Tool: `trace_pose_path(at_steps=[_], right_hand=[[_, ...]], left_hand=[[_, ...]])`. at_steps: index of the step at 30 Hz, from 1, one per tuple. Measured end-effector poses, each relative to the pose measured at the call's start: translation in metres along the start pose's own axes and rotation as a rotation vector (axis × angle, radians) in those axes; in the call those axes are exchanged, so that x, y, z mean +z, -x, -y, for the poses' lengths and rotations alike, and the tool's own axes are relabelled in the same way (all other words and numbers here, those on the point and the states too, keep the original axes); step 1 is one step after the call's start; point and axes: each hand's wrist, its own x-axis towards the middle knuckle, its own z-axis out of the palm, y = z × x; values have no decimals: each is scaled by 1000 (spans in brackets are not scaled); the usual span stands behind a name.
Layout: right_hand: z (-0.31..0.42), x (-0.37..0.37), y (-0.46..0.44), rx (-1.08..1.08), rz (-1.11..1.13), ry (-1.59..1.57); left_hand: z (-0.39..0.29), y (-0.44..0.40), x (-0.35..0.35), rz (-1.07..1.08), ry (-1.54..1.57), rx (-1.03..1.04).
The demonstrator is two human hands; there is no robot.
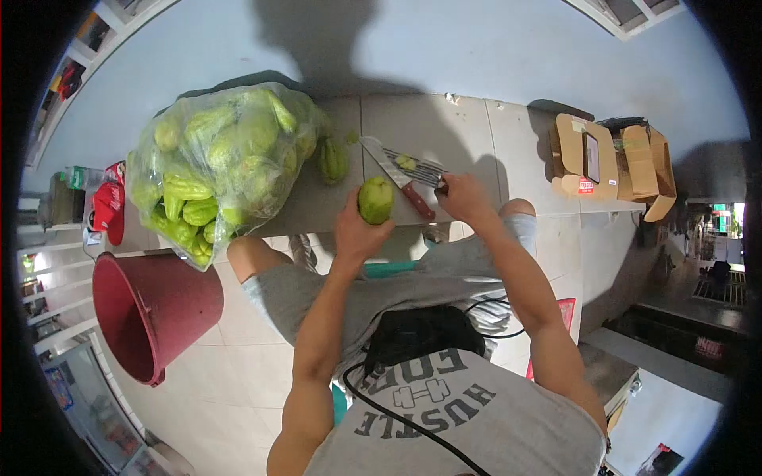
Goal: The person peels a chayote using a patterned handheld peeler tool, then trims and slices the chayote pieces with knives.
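- Chayotes (189, 188) are crowding a clear plastic bag (254, 151) on the left part of the tiled counter (524, 170).
- Down beside that, a red bucket (190, 293) is standing on the floor.
- Just right of the bag, a loose chayote (333, 161) is lying on the counter.
- Near the counter's front edge, the left hand (357, 232) is curling its fingers around a held chayote (375, 200), keeping it upright.
- Close by, a knife (406, 187) is lying slantwise, its brown handle pointing toward the person.
- Beside the blade, a slotted metal tool (425, 172) is extending from the right hand (468, 197), whose fingers are closing around its dark handle; its exact kind is not showing clearly.
- Farther right, well apart from both hands, cardboard boxes (570, 136) are sitting against the wall.
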Motion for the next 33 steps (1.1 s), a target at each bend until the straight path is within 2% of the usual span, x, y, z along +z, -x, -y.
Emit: trace_pose_path(at_steps=[1,3,5,7,8,9,10,11,12,13,15,17,18,20,21,23,24,27,29,30,31,32,33], right_hand=[[-11,5,-4,2,-80,-12],[-11,-6,-1,3,-80,-13],[1,-18,6,0,-84,-25],[29,-31,23,-30,78,-23],[38,-30,28,-27,78,-24],[46,-27,33,-132,85,16],[52,-23,37,-234,92,55],[57,-19,40,-228,92,53],[61,-15,41,-269,94,40],[63,-13,42,-311,98,27],[66,-14,41,-316,87,31],[65,-13,34,-324,72,38],[57,-9,26,-249,98,93],[26,3,11,-52,122,95],[6,2,-3,52,103,45],[-11,-12,-9,58,11,55],[-14,-10,-1,83,-55,51],[-16,-18,4,-36,-130,3],[-18,-20,3,19,-110,-94],[-18,-21,3,73,-87,-193],[-21,-19,5,75,-88,-195],[-22,-18,5,78,-55,-122],[-25,-19,4,79,-21,-46]], left_hand=[[-2,-3,1,2,19,-23],[-3,-5,6,8,44,-49],[5,-8,8,-45,-37,7],[13,-12,8,22,-69,-13],[19,-13,11,92,-95,-35],[28,-12,16,99,-95,-35],[38,-10,21,-7,-193,210],[40,-9,23,-115,-288,457],[41,-8,26,-113,-287,459],[41,-4,29,-70,38,302],[46,-1,29,-29,359,134],[52,-4,23,-132,-120,391],[35,-6,15,-131,-121,390],[3,-6,0,71,-66,-82],[4,-9,-1,63,-64,-68],[16,-7,2,5,13,61],[24,0,4,10,8,43],[17,-11,6,-92,-97,44],[3,-13,0,-12,255,-167],[4,-12,1,-13,254,-164],[6,-8,0,-73,491,-110],[5,-8,-2,-132,727,-49],[6,-14,-9,-132,728,-43]])
